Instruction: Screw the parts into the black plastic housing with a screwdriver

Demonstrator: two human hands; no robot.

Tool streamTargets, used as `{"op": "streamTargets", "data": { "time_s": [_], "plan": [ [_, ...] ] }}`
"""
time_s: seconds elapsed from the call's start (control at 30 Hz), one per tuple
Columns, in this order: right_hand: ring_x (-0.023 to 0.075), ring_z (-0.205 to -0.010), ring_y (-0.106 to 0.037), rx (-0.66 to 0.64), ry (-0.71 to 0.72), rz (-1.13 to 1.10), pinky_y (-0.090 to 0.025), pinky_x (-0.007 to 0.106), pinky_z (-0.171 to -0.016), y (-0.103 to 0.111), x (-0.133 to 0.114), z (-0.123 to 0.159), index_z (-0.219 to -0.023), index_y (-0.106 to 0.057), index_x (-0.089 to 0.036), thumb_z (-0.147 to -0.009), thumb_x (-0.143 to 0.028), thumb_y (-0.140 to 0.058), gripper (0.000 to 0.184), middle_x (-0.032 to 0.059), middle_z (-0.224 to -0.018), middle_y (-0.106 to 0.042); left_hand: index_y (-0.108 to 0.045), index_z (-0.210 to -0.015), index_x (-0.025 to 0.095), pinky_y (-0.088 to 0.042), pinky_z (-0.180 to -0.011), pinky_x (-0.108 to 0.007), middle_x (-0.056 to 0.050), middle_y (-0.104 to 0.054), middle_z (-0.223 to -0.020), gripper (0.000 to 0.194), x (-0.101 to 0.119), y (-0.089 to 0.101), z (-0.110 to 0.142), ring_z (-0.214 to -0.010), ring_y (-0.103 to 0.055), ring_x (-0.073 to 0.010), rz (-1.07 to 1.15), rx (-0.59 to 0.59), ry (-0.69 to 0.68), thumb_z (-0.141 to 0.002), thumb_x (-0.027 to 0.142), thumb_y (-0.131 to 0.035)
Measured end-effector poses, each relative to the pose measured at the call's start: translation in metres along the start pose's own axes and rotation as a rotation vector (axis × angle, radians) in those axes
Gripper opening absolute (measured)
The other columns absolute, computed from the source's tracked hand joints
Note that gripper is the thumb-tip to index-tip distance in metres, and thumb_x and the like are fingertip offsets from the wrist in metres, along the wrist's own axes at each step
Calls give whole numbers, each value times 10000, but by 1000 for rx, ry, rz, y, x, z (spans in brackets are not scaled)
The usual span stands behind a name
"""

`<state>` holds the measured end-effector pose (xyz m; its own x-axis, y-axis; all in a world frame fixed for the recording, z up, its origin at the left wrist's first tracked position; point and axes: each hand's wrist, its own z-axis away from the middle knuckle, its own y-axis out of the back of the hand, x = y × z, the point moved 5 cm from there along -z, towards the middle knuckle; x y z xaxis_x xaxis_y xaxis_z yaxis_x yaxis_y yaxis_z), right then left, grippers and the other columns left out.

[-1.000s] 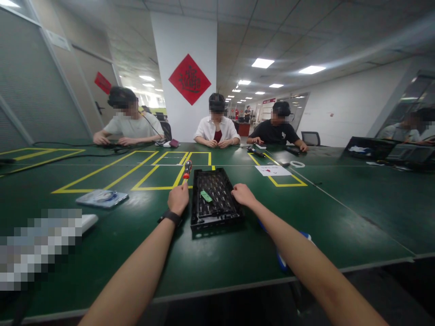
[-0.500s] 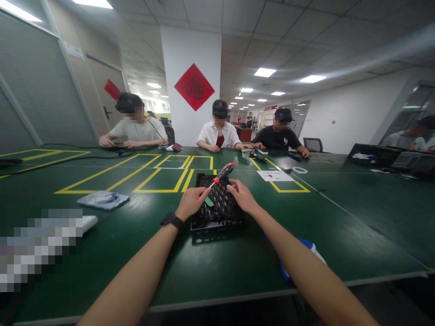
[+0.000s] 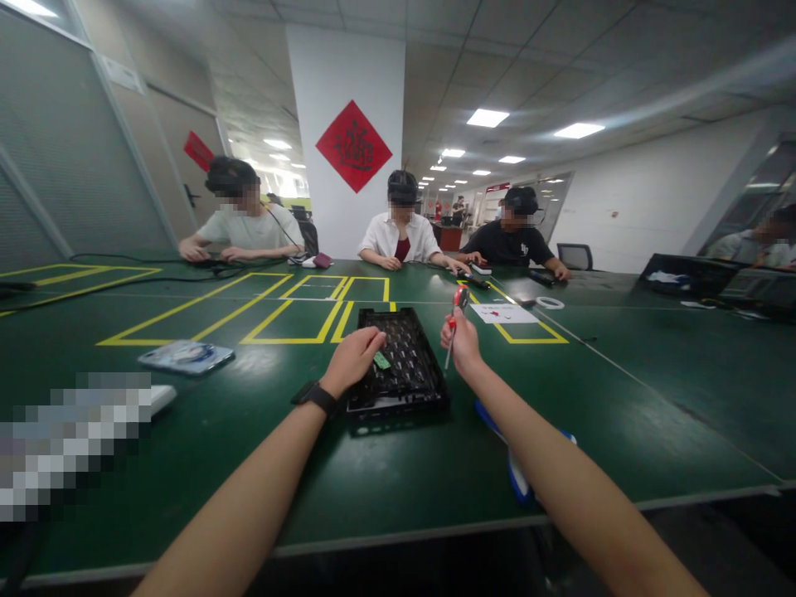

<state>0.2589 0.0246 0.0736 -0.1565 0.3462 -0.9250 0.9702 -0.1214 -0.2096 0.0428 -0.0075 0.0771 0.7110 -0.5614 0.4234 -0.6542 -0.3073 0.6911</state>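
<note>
In my right hand (image 3: 463, 338) is a screwdriver (image 3: 461, 297) with a red and black handle. It stands nearly upright beside the case, shaft pointing down and handle end up. A black open plastic case (image 3: 407, 361) with rows of slots lies on the table in front of me. My left hand (image 3: 356, 358) is closed over the left edge of this case; what its fingers hold, if anything, is hidden. Close to those fingertips, a small green piece (image 3: 381, 361), like a circuit board, shows inside the case.
The green table (image 3: 249, 464) carries yellow tape outlines. A flat packet (image 3: 186, 356) lies to the left. A blue and white object (image 3: 519, 477) is partly under my right forearm. White paper (image 3: 503, 313) and a tape ring (image 3: 550, 303) lie beyond. Several people sit across the table.
The screwdriver has passed from my left hand to my right and turned from slanted to nearly upright. My right hand has moved off the case to the right; my left hand stays at the case.
</note>
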Motion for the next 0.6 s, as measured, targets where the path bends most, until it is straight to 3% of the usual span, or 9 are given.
{"op": "streamTargets", "data": {
  "time_s": [0.1, 0.2, 0.3, 0.4, 0.6],
  "plan": [
    [110, -457, -443, 81, 15, 506, -329, 222, -459, 23, 8, -10, -751, -503, -180, -834, -536, -334, 403, -16, -525, -484, -589, -766, 178, -394, -684, -270, -39, -609, -765, 383, -19, -6, 0, -746, -537, -173, -20, -12, 32, -880, 447, -341],
    [154, -623, -548, 32, 17, 918, -367, 238, -551, 30, 14, -10, -699, -546, -167, -790, -517, -439, 377, 47, -657, -589, -628, -888, 192, -409, -768, -299, -47, -638, -883, 311, -29, -11, 0, -832, -556, -189, -27, -49, 40, -827, 444, -456],
    [192, -709, -590, -43, -18, 1111, -384, 257, -598, 31, 17, -5, -731, -579, -175, -710, -505, -561, 330, 72, -762, -638, -648, -966, 228, -387, -869, -322, -35, -643, -1023, 312, -27, -18, 1, -953, -558, -203, -45, -176, 2, -768, 445, -542],
    [217, -784, -613, -102, -43, 1324, -408, 276, -627, 30, 17, -2, -836, -596, -192, -731, -511, -529, 343, 88, -861, -655, -662, -967, 264, -348, -933, -346, -5, -654, -1053, 330, -24, -23, 2, -1009, -554, -211, -56, -298, 11, -737, 479, -562],
    [241, -828, -628, -143, -52, 1455, -442, 297, -648, 30, 19, -1, -886, -619, -174, -735, -488, -529, 360, 117, -920, -660, -663, -995, 269, -312, -976, -355, -5, -654, -1066, 377, -27, -24, 4, -1036, -544, -218, -80, -315, 17, -639, 393, -651]
  ]
}}
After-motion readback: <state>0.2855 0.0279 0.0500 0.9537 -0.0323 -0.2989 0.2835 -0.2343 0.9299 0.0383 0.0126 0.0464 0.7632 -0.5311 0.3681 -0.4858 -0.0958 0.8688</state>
